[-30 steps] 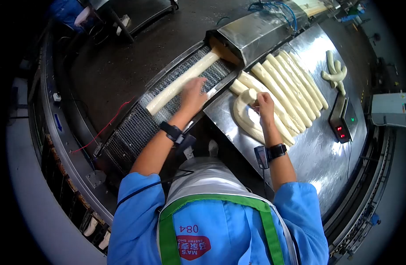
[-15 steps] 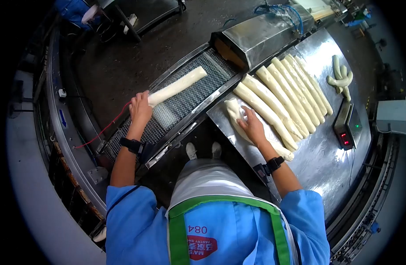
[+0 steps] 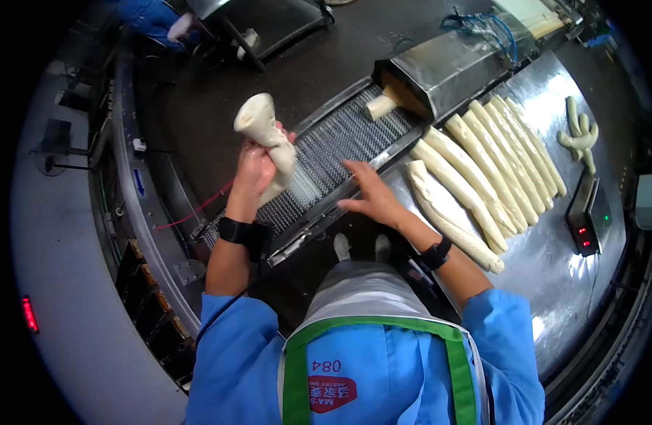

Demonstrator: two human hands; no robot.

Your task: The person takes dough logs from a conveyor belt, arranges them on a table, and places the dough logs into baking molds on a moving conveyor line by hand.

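My left hand [image 3: 259, 170] is wrapped round a pale dough roll [image 3: 257, 117], lifted above the near side of the mesh conveyor belt [image 3: 333, 145]. The roll bends in my grip, one wide end pointing up and the other hanging toward the belt. My right hand [image 3: 374, 195] is empty, fingers apart, over the belt's edge. To its right, the nearest dough roll [image 3: 446, 216] lies on the metal table [image 3: 531, 283]. Another dough roll [image 3: 380, 108] shows its end at the mouth of the metal housing [image 3: 446, 60].
Several dough rolls [image 3: 492, 166] lie side by side on the table. Beyond them are smaller dough strips [image 3: 580, 134] and a scale [image 3: 585, 216] with a red display. A red cord [image 3: 191, 214] runs beside the belt. At the upper left is a person's blue clothing [image 3: 145, 18].
My left hand has lifted a dough roll off the belt. My right hand has left the dough on the table and moved over the belt's edge. A roll end now shows at the housing.
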